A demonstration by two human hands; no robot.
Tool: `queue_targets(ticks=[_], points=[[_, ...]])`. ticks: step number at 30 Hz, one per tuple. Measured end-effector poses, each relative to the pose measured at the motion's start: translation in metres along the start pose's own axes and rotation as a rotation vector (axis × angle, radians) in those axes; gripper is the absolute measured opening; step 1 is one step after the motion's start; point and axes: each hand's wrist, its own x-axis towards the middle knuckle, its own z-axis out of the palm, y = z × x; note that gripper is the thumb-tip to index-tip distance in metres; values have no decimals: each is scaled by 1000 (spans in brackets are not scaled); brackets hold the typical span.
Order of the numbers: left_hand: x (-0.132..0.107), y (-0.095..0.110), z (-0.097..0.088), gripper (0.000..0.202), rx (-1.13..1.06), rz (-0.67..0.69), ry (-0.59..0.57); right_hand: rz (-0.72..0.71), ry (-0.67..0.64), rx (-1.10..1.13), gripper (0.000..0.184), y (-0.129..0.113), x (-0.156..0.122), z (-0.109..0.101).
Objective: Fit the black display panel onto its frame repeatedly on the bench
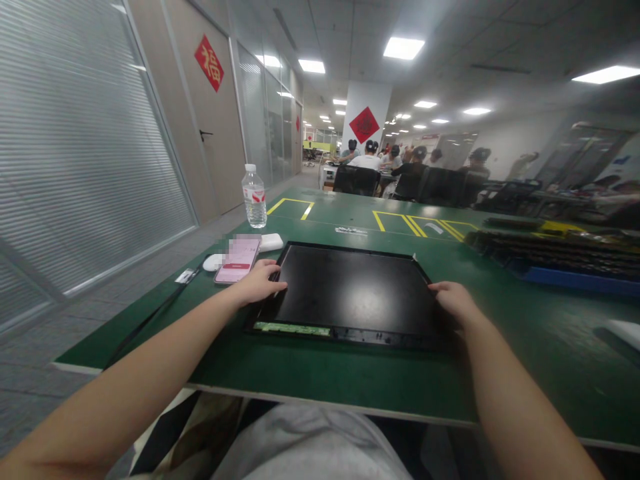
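- A broad green-topped desk (310, 373) with a pale edge spans the view in front of the person.
- A dark, layered stack of flat pieces (540, 250), blurred, lies toward the desk's far right, with a blue layer at its base.
- A black rectangular screen-like panel (345, 280) with a thin raised frame lies face up over the desk's near middle, between the two hands.
- Left hand (257, 283): its grip is narrow, holding the panel's left edge, thumb over the frame.
- Right hand (455, 303): its grip holds the right edge, by thumb and fingertips near the far corner.
- A clear plastic bottle (255, 200) with a red-and-white label stands upright beyond the phone.
- A pink-screened phone (240, 260) lies just beside the left hand.
- A narrow green circuit strip (293, 329) runs along the panel's near edge, on the left.
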Motion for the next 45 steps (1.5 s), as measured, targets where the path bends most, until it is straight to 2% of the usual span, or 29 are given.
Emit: queue_targets(ticks=[5,9,13,16,19,22,28,34,45], points=[[-6,3,-10,84,85,127,-45,-37,-1,-44,46,-1,-2,-1],[-12,6,-21,75,157,327,-79,-66,-2,-110,45,-9,-6,-3],[-19,11,-31,72,147,416,-184,-350,89,-175,51,-17,-12,-4],[-22,12,-36,72,99,462,-263,-476,-16,-128,54,-20,-18,-1],[-23,10,-38,74,71,507,-321,-461,-165,-97,53,-20,-22,3],[-23,10,-40,75,73,540,-359,-448,-229,-96,48,-19,-22,5],[-26,15,-44,76,76,575,-380,-421,-217,-51,42,-20,-22,4],[-27,15,-43,76,74,532,-356,-417,-213,-31,40,-19,-21,6],[-24,16,-37,67,-9,640,-350,-397,-223,-3,38,-17,-19,3]])
